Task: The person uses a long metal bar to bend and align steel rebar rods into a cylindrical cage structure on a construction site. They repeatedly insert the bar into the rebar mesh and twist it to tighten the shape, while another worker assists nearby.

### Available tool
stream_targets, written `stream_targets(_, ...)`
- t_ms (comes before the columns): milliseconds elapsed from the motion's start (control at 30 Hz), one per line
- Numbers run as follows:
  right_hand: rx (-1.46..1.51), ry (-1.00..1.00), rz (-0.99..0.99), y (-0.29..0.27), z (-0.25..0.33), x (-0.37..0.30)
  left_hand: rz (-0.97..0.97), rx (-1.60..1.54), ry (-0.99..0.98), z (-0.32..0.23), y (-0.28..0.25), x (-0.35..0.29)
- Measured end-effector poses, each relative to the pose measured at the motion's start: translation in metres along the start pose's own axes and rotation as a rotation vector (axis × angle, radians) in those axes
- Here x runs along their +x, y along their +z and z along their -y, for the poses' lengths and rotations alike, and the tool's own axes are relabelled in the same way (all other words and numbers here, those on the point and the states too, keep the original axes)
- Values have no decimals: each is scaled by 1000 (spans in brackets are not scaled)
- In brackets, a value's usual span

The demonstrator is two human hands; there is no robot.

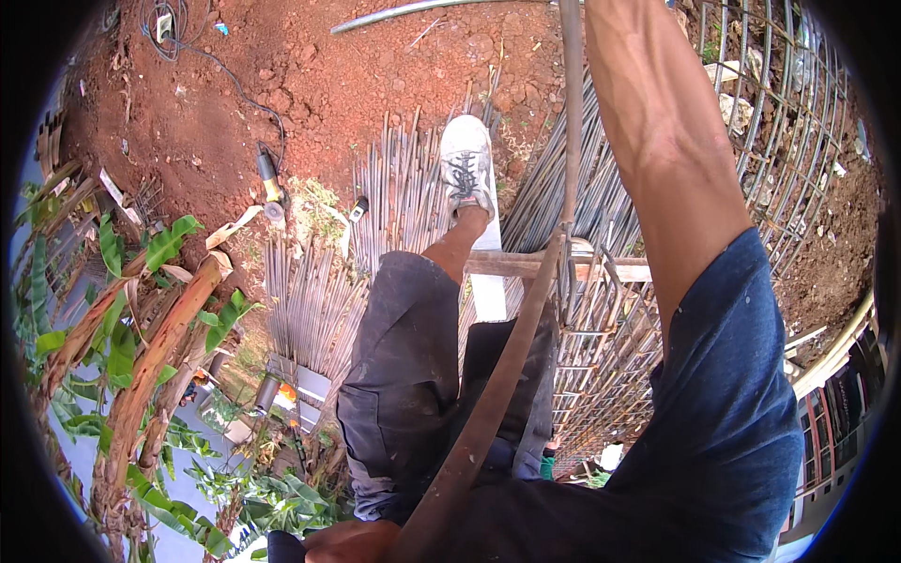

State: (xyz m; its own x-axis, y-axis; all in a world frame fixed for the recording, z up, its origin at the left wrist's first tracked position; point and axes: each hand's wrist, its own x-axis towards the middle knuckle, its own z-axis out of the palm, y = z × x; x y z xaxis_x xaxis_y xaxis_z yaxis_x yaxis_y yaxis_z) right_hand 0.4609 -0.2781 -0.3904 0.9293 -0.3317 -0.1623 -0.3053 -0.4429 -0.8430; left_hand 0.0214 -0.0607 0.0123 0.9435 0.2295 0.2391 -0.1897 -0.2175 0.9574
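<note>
A long rusty brown bar (pixel 488 422) slants up from beside my left hand at the lower edge to a bend at mid-picture, then runs to the top edge. Only a strip of my left hand (pixel 352 544) shows; its fingers are hidden, so its grip on the bar cannot be told. My right forearm stretches up alongside the bar, and the hand lies beyond the top edge. Behind the bar's bend is a wooden crosspiece (pixel 507 265). My shoe (pixel 466 159) rests on a pale board (pixel 489 294) over a bundle of steel rods (pixel 399 174).
An angle grinder (pixel 270 183) with a cord lies on red soil at the left. More steel rods (pixel 587 178) lie beyond the crosspiece. Tied rebar cages (pixel 770 122) stand at the right. Banana plants (pixel 150 375) crowd the lower left, near a metal cylinder (pixel 267 392).
</note>
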Motion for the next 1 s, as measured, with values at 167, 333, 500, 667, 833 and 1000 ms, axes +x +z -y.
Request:
stream_targets(167, -5, 51, -6, -11, 9, -23, 18, 7, -48, -7, -20, 13)
stream_targets(333, 3, 78, -32, -28, 11, -30, 23, -45, -54, 5, -26, 21)
stream_targets(500, 61, 191, 96, -41, 14, -30, 18, -95, -24, 31, -8, 31)
stream_targets(667, 505, 339, 123, -59, 34, -26, -20, -247, 154, 65, 5, 28)
stream_targets(833, 325, 291, 51, -87, 53, 5, -31, -277, 195, 72, 8, 30)
stream_targets(1000, 287, 169, 29, -90, 31, 54, -23, -227, 148, 57, 2, 30)
